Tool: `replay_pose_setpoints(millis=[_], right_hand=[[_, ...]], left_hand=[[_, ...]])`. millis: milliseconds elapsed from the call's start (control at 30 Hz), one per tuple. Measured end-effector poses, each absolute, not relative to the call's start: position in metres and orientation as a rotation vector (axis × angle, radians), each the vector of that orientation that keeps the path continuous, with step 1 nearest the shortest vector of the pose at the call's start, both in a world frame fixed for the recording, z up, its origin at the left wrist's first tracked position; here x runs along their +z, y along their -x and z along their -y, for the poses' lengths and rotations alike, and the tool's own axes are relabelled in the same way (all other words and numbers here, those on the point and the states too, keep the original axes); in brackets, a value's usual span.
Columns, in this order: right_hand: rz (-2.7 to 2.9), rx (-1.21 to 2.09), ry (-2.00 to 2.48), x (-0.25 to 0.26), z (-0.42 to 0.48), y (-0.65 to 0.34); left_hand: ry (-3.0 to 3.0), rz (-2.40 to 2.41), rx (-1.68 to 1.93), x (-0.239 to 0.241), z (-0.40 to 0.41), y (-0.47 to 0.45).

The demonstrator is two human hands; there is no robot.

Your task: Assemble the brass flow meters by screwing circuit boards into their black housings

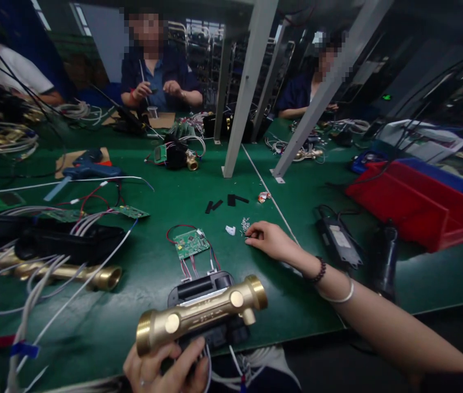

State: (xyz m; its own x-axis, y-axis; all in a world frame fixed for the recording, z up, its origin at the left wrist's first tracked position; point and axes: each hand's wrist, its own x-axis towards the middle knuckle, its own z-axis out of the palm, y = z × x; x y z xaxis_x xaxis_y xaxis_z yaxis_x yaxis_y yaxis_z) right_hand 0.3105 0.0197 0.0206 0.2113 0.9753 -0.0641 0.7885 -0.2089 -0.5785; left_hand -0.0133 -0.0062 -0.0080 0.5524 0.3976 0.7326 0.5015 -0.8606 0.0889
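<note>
One brass pipe body [210, 312] sits at the counter's [166, 188] near edge, gripped from below at its left end by my left grip [169, 365], presumably for steadiness; its raised lettering defeats me. My right grip [270, 240] (pinched or not, I can't tell) reaches tiny loose parts [245, 224], apparently kept handy. Rightward, the adapter's [333, 226] label is illegible.

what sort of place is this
Probably an electronics assembly workshop: a green rectangular circuit board with wires lies near a threaded brass-coloured metal pipe, and a co-worker in dark blue clothes handles something across the green worktable.
</note>
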Motion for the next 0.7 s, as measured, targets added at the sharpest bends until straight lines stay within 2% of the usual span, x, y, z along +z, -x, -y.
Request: replay_pose_setpoints(millis=[167,267,333,400,533,700], right_hand=[[1.627,0.571,2.002,0.038,-0.005,-0.3],[1.567,0.395,1.901,0.069,0.023,-0.284],[1.619,0.161,1.705,0.09,0.048,-0.265],[1.765,0.181,1.528,0.101,0.072,-0.24],[1.93,0.23,1.443,0.089,0.093,-0.187],[1.99,-0.132,1.525,0.062,0.078,-0.162]], left_hand=[[2.638,0.87,-1.278,0.002,0.013,0.004],[2.638,0.934,-1.344,0.006,0.016,-0.002],[2.641,0.955,-1.378,0.008,0.017,-0.004],[2.647,0.958,-1.384,0.01,0.017,-0.005],[2.655,0.962,-1.374,0.013,0.018,-0.006],[2.646,1.003,-1.401,0.014,0.02,-0.007]])
